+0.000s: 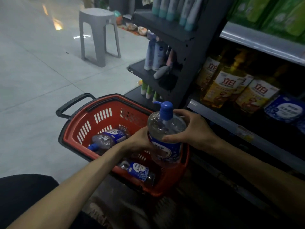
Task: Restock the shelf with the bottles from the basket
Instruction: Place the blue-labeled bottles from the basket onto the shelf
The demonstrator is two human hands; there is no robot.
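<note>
— Left hand (139,141) and right hand (189,128), fingers clamped round one bottle (165,128), held over the basket (71,129).
— Mid-restock, then. Next, I'd guess: carry it to the shelf (222,121) at two o'clock.

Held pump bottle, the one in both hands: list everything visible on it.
The held bottle is clear plastic by the look, with clear liquid inside, a blue pump head whose spout points left, and a blue-and-white label round the lower body. It is near upright, tilted slightly, above the right end of the red basket. The left hand grips its left side; the right hand wraps its shoulder, thumb at the label's top edge.
</note>
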